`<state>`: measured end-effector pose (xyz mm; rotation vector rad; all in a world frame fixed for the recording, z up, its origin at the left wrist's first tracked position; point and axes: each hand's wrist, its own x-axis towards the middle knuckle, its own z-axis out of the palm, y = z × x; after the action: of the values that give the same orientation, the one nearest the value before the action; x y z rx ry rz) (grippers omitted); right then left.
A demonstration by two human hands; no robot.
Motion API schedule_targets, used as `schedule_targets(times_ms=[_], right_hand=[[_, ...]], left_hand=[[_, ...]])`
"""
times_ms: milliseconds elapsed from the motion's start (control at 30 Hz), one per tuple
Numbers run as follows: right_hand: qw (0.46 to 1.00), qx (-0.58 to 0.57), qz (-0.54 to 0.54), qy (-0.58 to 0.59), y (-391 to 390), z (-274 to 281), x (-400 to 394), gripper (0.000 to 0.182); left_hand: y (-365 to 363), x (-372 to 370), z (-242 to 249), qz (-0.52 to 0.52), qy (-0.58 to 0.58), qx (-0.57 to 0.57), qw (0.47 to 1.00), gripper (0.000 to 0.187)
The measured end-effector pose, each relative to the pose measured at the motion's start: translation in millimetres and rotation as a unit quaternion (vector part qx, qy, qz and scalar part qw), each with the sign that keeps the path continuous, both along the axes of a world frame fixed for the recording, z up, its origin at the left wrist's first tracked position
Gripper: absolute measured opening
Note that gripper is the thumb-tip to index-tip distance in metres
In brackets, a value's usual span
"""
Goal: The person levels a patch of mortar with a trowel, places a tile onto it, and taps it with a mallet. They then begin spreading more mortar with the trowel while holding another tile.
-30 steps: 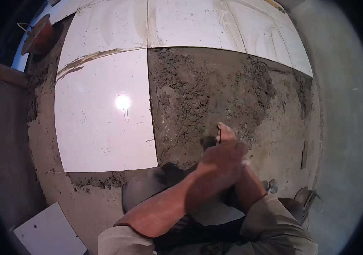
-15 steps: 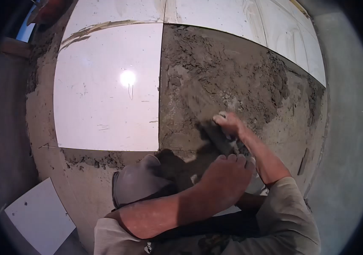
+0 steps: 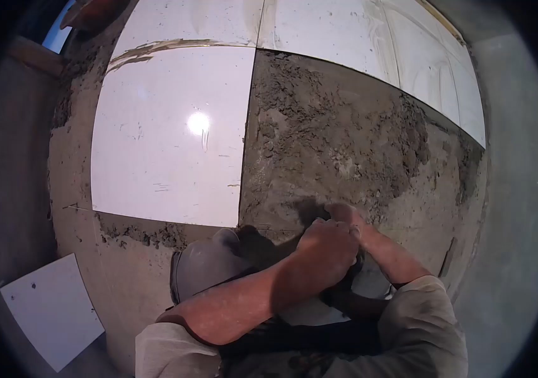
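Note:
My right hand [image 3: 343, 216] is closed on a trowel over the near part of the grey mortar bed [image 3: 326, 120]. The trowel is now mostly hidden by my hands and their shadow. My left hand [image 3: 329, 242] is a fist just in front of the right one, almost touching it; what its fingers hold is hidden. The mortar is rough and lumpy towards the back and smoother near my hands. A large white tile [image 3: 168, 138] lies along the mortar's left edge.
More white tiles [image 3: 332, 31] border the mortar at the back. A loose white tile piece [image 3: 55, 312] lies at lower left. My knee [image 3: 209, 268] rests near the laid tile's front edge. Walls stand on both sides. A thin dark strip [image 3: 448, 257] lies at right.
Both hands have come closer together, the right one drawn back towards my body with the trowel. The long grey blade that showed on the mortar is now mostly out of sight. The view has shifted slightly.

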<state>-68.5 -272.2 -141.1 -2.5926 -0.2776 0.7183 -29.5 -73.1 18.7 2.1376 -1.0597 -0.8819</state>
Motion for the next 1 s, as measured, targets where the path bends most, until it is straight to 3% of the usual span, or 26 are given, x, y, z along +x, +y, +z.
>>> schedule_targets(times_ms=[67,100,167,300,633,667,833,933,1000], right_hand=[[0.986,-0.104,0.095,0.092,-2.3,9.7,26.9,0.036],[0.986,-0.104,0.096,0.091,-0.9,13.4,40.4,0.036],[0.984,-0.13,0.124,-0.012,3.5,16.4,59.7,0.036],[0.977,-0.158,0.127,-0.06,-4.1,4.7,94.9,0.039],[0.971,-0.188,0.004,-0.148,-8.9,3.7,193.7,0.044],[0.975,-0.204,-0.012,-0.092,-8.6,8.8,198.1,0.046],[0.972,-0.204,-0.093,-0.076,-11.3,7.9,218.7,0.049],[0.969,-0.191,-0.137,-0.075,-8.7,12.6,233.8,0.049],[0.967,-0.2,-0.143,-0.069,-6.3,18.0,232.4,0.05]], left_hand=[[-1.8,0.9,-0.1,0.011,0.005,0.006,1.0,0.047],[-2.6,1.8,-0.3,0.017,0.011,0.013,1.0,0.045],[-2.9,2.3,1.8,0.012,0.022,0.009,1.0,0.045],[-8.1,8.0,-1.3,0.019,0.009,0.008,1.0,0.045],[-20.7,20.2,-16.4,0.005,0.001,0.0,1.0,0.045],[-20.9,22.3,-17.3,0.007,-0.009,-0.004,1.0,0.044],[-35.3,19.6,-22.1,0.012,-0.056,-0.008,0.998,0.042],[-36.4,11.4,-26.4,-0.035,-0.093,-0.004,0.995,0.039],[-33.6,6.0,-24.1,0.004,-0.056,-0.05,0.997,0.038]])
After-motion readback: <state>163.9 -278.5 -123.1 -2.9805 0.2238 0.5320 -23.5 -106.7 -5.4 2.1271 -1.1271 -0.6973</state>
